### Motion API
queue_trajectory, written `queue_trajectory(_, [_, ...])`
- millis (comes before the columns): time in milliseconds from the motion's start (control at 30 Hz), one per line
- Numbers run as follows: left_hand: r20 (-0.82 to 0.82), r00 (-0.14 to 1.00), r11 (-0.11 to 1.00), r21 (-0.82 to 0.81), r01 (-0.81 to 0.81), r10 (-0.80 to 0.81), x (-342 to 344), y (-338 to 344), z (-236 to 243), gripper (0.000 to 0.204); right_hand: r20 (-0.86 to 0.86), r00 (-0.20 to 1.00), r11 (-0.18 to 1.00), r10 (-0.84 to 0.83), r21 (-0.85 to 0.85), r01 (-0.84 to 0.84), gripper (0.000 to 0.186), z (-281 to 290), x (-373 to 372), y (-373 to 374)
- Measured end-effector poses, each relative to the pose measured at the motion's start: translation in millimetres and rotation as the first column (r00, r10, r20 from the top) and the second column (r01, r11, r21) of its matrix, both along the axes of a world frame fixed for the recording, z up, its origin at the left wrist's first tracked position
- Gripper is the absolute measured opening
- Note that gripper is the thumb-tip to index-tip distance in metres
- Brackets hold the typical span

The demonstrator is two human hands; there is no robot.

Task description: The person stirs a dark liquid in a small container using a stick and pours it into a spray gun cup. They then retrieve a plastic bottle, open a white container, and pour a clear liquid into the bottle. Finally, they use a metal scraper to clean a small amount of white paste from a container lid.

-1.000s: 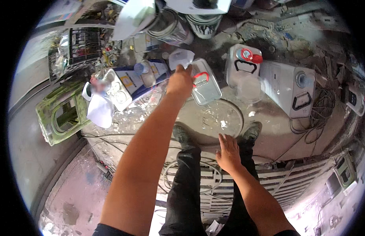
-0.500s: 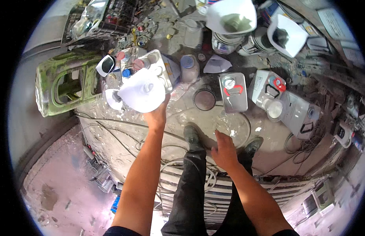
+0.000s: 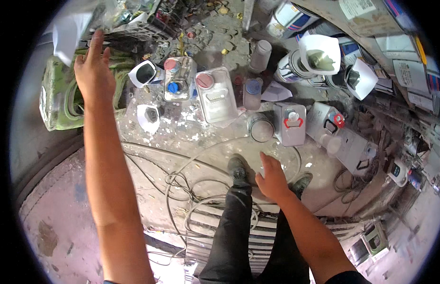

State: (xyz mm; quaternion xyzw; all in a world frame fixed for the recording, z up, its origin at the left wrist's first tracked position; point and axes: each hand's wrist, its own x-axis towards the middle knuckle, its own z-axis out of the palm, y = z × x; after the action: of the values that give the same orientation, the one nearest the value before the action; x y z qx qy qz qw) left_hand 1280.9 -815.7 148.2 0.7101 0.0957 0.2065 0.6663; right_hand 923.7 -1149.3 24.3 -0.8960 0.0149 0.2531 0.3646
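At the upper left, my left hand (image 3: 94, 73) reaches out over a green frame-like part (image 3: 54, 106) with its fingers apart. Just past its fingertips, a blurred white paper cone (image 3: 71, 35) is in the air in front of a dark crate (image 3: 165, 19); any contact between them is hard to make out. My right hand (image 3: 273, 179) hovers above the floor by my shoes, its forefinger stretched out and nothing in it. Nearest to it stand a round, open-looking can (image 3: 261, 128) and a rectangular metal can (image 3: 290, 130) with a red handle.
Metal cans with pink lids (image 3: 206, 81) and a blue cap (image 3: 173, 87) stand at centre left. White paper cones (image 3: 319, 54) sit on tins at the right. Two grey cans (image 3: 350, 151) lie tilted there. Hoses (image 3: 182, 184) loop across the dirty floor.
My left hand has swung left and away from the cans, and the white cone it gripped is now at the upper left, beyond its spread fingers. My right hand has barely moved.
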Motion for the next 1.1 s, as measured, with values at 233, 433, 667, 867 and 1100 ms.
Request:
queue_trajectory(233, [-0.483, 0.872, 0.957, 0.208, 0.202, -0.080, -111.1, 3.1, -77.1, 0.050, 0.215, 0.964, 0.978, -0.158, -0.103, 0.183, 0.094, -0.1, 158.1, 98.9])
queue_trajectory(433, [-0.556, 0.831, 0.850, 0.434, 0.298, -0.008, -146.5, -32.5, -127.2, 0.050, -0.027, 0.995, 0.893, -0.094, -0.443, 0.072, 0.110, -23.0, 207.8, 157.5])
queue_trajectory(667, [-0.527, 0.809, 0.655, 0.519, 0.549, -0.261, -138.8, -69.1, -113.4, 0.059, 0.104, 0.986, 0.905, -0.132, -0.394, 0.163, 0.107, -46.4, 192.1, 121.4])
queue_trajectory(867, [-0.488, 0.619, 0.126, 0.714, 0.689, -0.616, -148.0, -93.1, -60.2, 0.062, 0.289, 0.957, 0.968, -0.018, -0.233, 0.088, 0.093, 20.0, 128.0, 89.4])
queue_trajectory(1100, [-0.579, 0.336, -0.105, 0.596, 0.796, -0.743, -199.0, -131.4, 22.9, 0.034, 0.223, 0.970, 0.988, 0.097, -0.135, -0.068, 0.087, 102.6, 30.5, 35.9])
